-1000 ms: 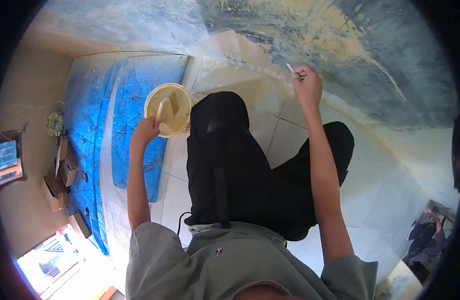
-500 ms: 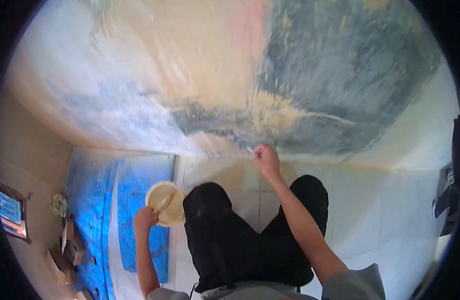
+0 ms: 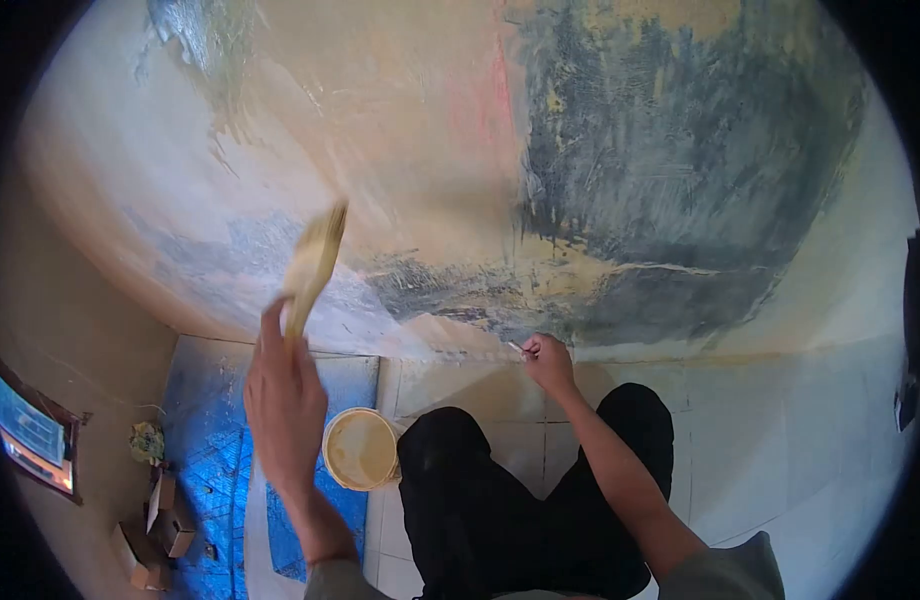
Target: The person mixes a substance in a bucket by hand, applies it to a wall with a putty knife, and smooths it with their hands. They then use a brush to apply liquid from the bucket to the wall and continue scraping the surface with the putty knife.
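A wide brush (image 3: 318, 255) with pale yellow bristles points up in my left hand (image 3: 285, 410), its fingers closed round the handle, in front of the painted wall (image 3: 410, 130). Below and to the right of that hand stands a round pale bucket (image 3: 361, 449) with yellowish contents. My right hand (image 3: 548, 362) is low by the foot of the wall, its fingers pinching a small whitish stick-like piece (image 3: 517, 347). The wall carries dark grey, tan, white and reddish patches.
Blue sheeting (image 3: 215, 480) covers the floor at left. Open cardboard boxes (image 3: 160, 530) and a small plant-like bunch (image 3: 147, 442) are along the left wall, below a window-like opening (image 3: 30, 430). My black-clad knees (image 3: 520, 510) are over the tiled floor.
My left hand has lifted the brush up out of the bucket to in front of the wall. The right hand still pinches the small piece near the wall's foot. The view has shifted slightly.
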Available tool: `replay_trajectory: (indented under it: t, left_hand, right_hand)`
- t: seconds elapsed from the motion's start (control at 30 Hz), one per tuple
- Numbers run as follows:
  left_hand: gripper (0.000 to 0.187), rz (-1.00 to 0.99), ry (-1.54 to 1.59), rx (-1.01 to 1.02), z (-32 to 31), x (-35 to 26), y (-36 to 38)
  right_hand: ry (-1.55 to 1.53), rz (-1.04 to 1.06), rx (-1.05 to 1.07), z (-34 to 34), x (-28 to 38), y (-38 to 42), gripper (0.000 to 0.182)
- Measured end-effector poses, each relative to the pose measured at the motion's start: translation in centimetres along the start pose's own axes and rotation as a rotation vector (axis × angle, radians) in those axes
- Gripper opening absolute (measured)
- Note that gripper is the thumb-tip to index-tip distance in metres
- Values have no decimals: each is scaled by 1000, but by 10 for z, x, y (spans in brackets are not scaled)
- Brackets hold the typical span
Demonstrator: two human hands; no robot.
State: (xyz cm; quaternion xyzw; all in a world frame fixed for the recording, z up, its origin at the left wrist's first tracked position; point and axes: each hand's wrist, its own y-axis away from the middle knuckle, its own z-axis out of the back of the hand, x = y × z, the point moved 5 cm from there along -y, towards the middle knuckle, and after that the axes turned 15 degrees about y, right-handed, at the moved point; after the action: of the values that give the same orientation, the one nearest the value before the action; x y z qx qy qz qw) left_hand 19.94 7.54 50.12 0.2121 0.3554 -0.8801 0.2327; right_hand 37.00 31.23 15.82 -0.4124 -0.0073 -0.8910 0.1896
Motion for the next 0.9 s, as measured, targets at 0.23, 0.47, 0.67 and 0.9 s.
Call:
replay_trajectory:
  t: [0.23, 0.47, 0.67, 0.9]
  left_hand:
    - [34, -525, 392, -500, -48, -112, -59]
    - [38, -450, 356, -473, -114, -126, -73]
    - [43, -346, 267, -453, -152, -104, -51]
    - [47, -308, 224, -311, -178, -72, -11]
  right_hand:
    - [36, 22, 164, -18, 15, 6, 8]
    - [56, 46, 184, -13, 21, 8, 11]
    - [14, 67, 202, -22, 9, 7, 9]
    - [204, -17, 289, -14, 19, 10, 8]
